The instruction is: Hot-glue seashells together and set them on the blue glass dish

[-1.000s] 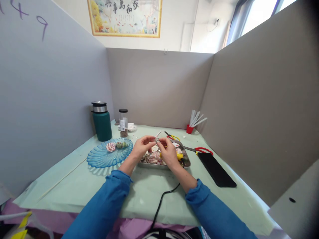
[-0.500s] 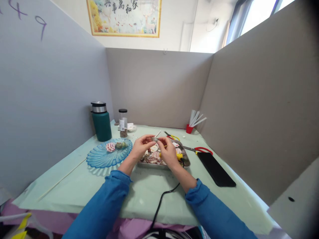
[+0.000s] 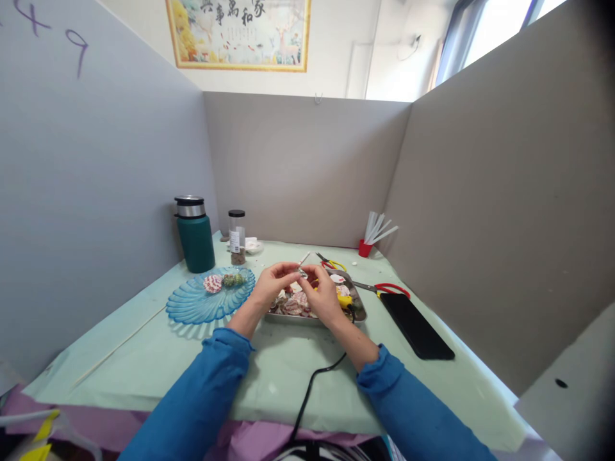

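Note:
Above the metal tray, my left hand and my right hand meet, fingertips pinched together. Between them is a small greyish piece, partly hidden by the fingers; its exact kind cannot be made out. Shells with pink and white markings fill the tray below. At the tray's right side, by my right wrist, lies a yellow glue gun, partly covered by my hand. Its black cord runs toward me over the table. Behind the fingertips a thin white stick points up.
Left of the tray, a blue scalloped plate bears a striped shell and a greenish piece. Behind stand a green bottle and a clear jar. Red-handled scissors, a black phone and a red cup are rightward.
The small piece has been turned slightly between my fingertips, and my fingers have shifted a little. Everything else is in the same place.

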The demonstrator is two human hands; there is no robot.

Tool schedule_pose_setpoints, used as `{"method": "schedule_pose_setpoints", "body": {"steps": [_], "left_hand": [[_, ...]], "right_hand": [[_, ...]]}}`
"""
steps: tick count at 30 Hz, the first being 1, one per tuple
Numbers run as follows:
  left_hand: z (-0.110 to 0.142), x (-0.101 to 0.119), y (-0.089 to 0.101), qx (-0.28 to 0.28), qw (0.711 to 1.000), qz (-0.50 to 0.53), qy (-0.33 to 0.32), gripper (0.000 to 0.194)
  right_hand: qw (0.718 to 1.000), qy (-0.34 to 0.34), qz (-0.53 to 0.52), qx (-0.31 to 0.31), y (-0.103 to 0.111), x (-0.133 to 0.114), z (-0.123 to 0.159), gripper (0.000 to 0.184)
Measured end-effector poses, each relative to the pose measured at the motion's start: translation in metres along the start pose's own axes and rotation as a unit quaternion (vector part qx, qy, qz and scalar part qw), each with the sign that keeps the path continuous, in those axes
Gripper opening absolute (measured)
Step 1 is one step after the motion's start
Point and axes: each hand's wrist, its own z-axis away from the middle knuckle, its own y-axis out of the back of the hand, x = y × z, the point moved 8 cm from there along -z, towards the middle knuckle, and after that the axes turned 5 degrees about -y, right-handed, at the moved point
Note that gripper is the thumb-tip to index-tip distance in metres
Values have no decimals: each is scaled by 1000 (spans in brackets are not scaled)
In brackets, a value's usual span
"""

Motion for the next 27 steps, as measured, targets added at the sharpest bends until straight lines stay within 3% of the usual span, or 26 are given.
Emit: {"method": "schedule_pose_setpoints", "body": {"steps": [27], "left_hand": [[-2,-6,6,9,1000,-3,4,38]], "right_hand": [[996,-16,-77,-35,-3,4,-2,15]]}}
